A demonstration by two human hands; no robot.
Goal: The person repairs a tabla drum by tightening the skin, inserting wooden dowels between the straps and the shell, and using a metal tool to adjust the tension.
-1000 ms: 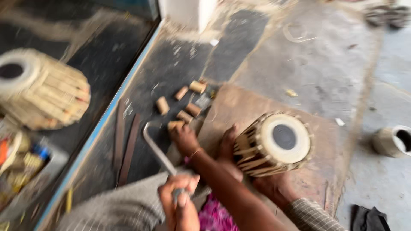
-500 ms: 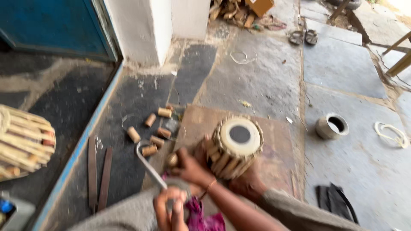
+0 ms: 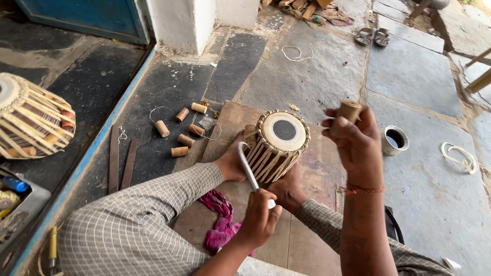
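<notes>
A small drum [image 3: 279, 143] with a pale head, a black centre spot and laced straps stands tilted on a wooden board [image 3: 317, 174]. My legs in checked cloth reach it from both sides, and my feet press against its body. My left hand [image 3: 258, 220] is closed on the handle of a bent metal hook tool [image 3: 248, 166] whose curved end lies against the drum's left side. My right hand [image 3: 355, 145] is raised to the right of the drum and grips a short wooden peg [image 3: 350, 110] upright.
Several wooden pegs [image 3: 179, 130] lie on the dark floor left of the board. A larger laced drum [image 3: 30, 122] sits far left. A metal cup [image 3: 395, 139], a cord loop [image 3: 458, 156], a pink cloth [image 3: 222, 220] and two flat strips [image 3: 120, 158] are nearby.
My right hand has come up into view holding a wooden peg. The view has shifted, so the drum sits more central. My left hand stays on the hook tool.
</notes>
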